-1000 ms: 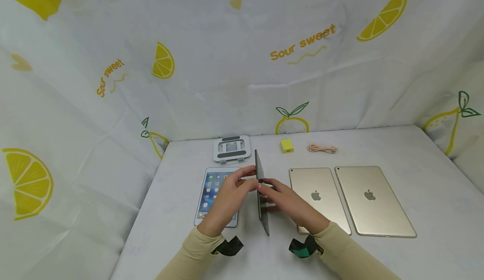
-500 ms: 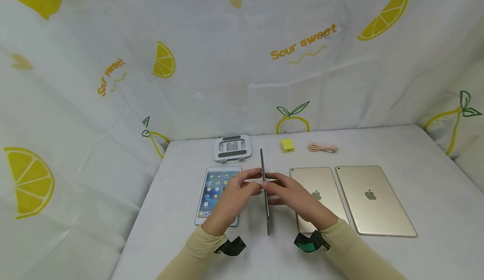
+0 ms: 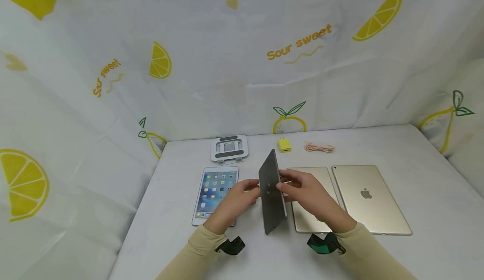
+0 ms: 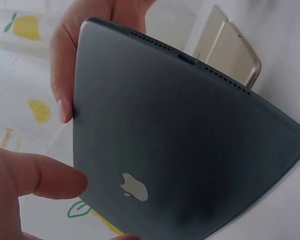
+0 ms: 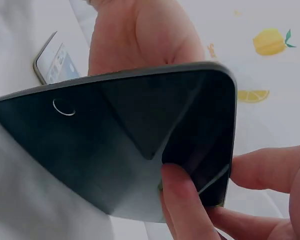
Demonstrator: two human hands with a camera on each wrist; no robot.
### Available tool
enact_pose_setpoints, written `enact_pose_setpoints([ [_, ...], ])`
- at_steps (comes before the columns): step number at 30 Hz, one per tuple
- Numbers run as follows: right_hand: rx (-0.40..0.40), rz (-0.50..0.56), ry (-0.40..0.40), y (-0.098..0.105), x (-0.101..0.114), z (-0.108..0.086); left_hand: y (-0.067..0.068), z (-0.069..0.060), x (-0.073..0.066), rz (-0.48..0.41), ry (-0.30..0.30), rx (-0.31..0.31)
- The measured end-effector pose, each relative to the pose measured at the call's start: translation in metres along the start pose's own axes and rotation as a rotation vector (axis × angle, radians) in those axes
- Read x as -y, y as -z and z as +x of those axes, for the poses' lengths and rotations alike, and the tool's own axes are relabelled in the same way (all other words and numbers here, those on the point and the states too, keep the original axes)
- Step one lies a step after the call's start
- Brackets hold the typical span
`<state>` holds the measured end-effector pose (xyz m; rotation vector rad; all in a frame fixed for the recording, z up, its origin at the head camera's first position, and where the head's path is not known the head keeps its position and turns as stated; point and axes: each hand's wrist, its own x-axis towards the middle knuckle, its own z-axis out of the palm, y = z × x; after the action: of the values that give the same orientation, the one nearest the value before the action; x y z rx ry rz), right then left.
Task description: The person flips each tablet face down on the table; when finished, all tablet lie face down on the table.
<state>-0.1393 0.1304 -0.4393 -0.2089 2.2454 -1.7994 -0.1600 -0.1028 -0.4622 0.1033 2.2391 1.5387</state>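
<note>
A dark grey tablet [image 3: 272, 208] stands on edge between the hands, its back with the apple logo turned toward the left. My right hand [image 3: 311, 194] grips its right edge, thumb at the edge and fingers on the dark screen side, as the right wrist view shows [image 5: 190, 195]. On the other side, my left hand [image 3: 238, 200] has loosely bent fingers with tips close to the tablet's back; whether they touch is unclear. The left thumb [image 4: 55, 180] overlaps the tablet in the left wrist view. Whether the lower edge meets the table cannot be made out.
Left lies a white tablet [image 3: 209, 196] with its screen lit, partly behind the left hand. Two gold tablets lie face down at right, the smaller [image 3: 308, 215] beside the larger [image 3: 372, 208]. Behind are a white folding stand [image 3: 230, 154], yellow charger [image 3: 284, 145] and pink cable [image 3: 319, 147].
The dark tablet has turned from edge-on so its back shows to the left. My right hand has moved right with it, and the left fingers have come away from their earlier hold.
</note>
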Motion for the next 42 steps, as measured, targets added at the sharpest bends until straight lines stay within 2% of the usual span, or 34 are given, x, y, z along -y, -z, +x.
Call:
enact_pose_setpoints([
  [3,-0.014,-0.004,-0.006,0.004,-0.002,-0.002,0.0,0.001,0.003,0.01,0.005,0.012],
  [11,-0.029,-0.016,-0.005,0.014,-0.007,-0.005,-0.002,0.002,0.007,-0.037,0.031,0.052],
  [20,-0.077,-0.072,-0.07,0.02,-0.009,-0.007,-0.004,0.002,0.007,-0.037,0.055,0.057],
  [30,-0.065,-0.056,-0.075,0.025,-0.01,-0.007,-0.005,0.005,0.007,-0.058,0.046,0.072],
  [35,-0.054,-0.057,-0.061,0.025,-0.014,-0.003,-0.004,0.006,0.008,-0.051,0.039,0.054],
  [42,-0.06,-0.083,-0.088,0.019,-0.02,-0.002,0.001,0.003,0.008,0.011,0.055,0.019],
])
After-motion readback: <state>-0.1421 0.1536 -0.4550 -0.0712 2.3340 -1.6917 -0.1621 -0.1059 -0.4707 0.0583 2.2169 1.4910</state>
